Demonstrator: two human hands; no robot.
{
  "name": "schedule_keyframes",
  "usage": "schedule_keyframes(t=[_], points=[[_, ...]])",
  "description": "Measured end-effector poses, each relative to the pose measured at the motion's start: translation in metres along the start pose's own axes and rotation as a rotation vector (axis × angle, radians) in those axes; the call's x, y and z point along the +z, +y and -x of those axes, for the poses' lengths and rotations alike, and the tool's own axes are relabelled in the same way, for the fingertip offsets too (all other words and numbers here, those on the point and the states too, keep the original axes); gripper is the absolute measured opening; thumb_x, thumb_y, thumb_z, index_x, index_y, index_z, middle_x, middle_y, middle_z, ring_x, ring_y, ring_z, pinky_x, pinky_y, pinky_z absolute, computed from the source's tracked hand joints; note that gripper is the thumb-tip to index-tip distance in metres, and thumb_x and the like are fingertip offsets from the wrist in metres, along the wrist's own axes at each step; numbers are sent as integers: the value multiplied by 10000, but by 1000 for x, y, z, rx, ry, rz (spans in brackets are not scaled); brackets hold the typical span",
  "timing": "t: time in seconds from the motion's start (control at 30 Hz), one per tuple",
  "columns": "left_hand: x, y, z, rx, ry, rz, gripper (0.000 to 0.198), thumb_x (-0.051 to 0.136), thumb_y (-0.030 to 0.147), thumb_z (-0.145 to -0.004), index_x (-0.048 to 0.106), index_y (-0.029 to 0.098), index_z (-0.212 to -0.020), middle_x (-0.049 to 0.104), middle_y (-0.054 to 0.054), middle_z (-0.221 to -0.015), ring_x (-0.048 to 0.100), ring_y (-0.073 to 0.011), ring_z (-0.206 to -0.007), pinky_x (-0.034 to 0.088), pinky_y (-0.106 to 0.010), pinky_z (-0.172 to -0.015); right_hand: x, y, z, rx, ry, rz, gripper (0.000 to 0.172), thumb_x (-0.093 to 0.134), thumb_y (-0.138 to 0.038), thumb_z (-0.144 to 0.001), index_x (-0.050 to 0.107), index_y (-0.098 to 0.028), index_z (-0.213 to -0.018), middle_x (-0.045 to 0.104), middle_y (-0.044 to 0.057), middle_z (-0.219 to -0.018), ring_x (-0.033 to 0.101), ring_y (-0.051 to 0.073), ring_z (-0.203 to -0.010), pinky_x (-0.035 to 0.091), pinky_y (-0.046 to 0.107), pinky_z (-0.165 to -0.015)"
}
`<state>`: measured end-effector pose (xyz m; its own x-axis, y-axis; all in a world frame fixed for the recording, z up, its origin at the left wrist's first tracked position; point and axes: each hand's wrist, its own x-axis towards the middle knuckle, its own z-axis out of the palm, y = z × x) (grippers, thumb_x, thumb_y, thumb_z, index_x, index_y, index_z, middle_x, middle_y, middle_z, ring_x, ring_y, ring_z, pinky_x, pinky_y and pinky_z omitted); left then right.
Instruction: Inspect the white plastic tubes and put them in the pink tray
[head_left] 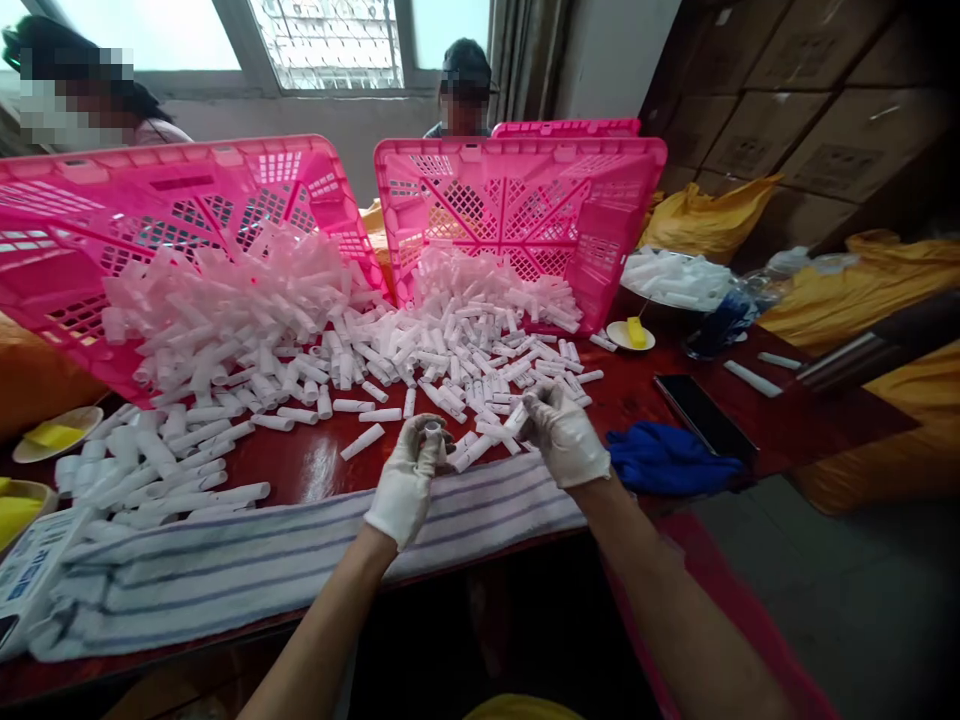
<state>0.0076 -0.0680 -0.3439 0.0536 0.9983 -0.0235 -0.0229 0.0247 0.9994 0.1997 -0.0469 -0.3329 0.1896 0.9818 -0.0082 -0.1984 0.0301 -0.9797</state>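
My left hand (411, 470), in a white glove with dirty fingertips, is closed around a short white plastic tube (433, 432) whose round open end faces up. To its right my right hand (564, 435), gloved the same way, pinches another white tube (517, 418) at the edge of the heap. Just beyond both hands lies a big pile of loose white tubes (450, 340), spilling from two tipped pink crates (517, 150). Under my wrists a striped towel (300, 555) runs along the front edge of the red table (322, 465).
At the right are a blue cloth (667, 460), a phone (705, 415), a dish with a yellow sponge (636, 333), a bottle (724, 320) and a bowl of tubes (675, 278). More tubes (157, 475) lie at the left. Two people sit behind the crates; cartons (832, 140) are stacked right.
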Motion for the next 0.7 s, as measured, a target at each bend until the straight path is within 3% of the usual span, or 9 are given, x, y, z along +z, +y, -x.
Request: schedule_keyframes(t=[0.07, 0.17, 0.27, 0.37, 0.53, 0.7], points=[[10, -4, 7, 8, -30, -18, 340, 563, 445, -803, 509, 216, -1048, 591, -27, -968, 574, -135, -840, 473, -251, -738, 12, -12, 8, 66, -43, -168, 345, 659, -428, -651, 409, -213, -753, 488, -66, -602, 469, 86, -465, 403, 213, -467], [19, -6, 17, 44, -61, 5, 380, 672, 354, -732, 565, 201, -1064, 579, -50, -1089, 552, -153, -982, 434, -241, -839, 23, -18, 13, -2, -60, -197, 290, 667, -378, -670, 446, -200, -728, 482, -67, -580, 464, 74, -462, 388, 200, -459], [21, 3, 29, -55, -110, 57, 456, 679, 361, -729, 581, 180, -1137, 606, -43, -907, 557, -116, -746, 430, -213, -640, 27, -16, 13, -100, -51, -127, 230, 647, -348, -704, 478, -194, -736, 493, -60, -588, 480, 78, -490, 397, 203, -481], [21, 15, 38, -209, -203, 179, 546, 636, 406, -771, 519, 154, -1242, 563, -22, -732, 444, -70, -551, 310, -196, -477, 25, -14, 12, -149, -1, -28, 239, 670, -334, -681, 489, -189, -739, 508, -54, -611, 493, 82, -518, 410, 206, -505], [19, 17, 39, -317, -272, 498, 548, 632, 406, -781, 493, 159, -1251, 516, -31, -755, 397, -50, -543, 246, -178, -464, 17, -17, 20, -130, -28, 68, 260, 673, -359, -684, 482, -184, -706, 493, -49, -588, 466, 82, -501, 382, 207, -481], [18, 13, 39, -263, -285, 367, 453, 597, 406, -807, 562, 132, -1165, 500, -21, -713, 345, -42, -520, 217, -176, -448, 0, -31, 35, -232, -130, 149, 229, 700, -326, -699, 531, -179, -742, 569, -6, -740, 502, 92, -618, 411, 214, -568]])
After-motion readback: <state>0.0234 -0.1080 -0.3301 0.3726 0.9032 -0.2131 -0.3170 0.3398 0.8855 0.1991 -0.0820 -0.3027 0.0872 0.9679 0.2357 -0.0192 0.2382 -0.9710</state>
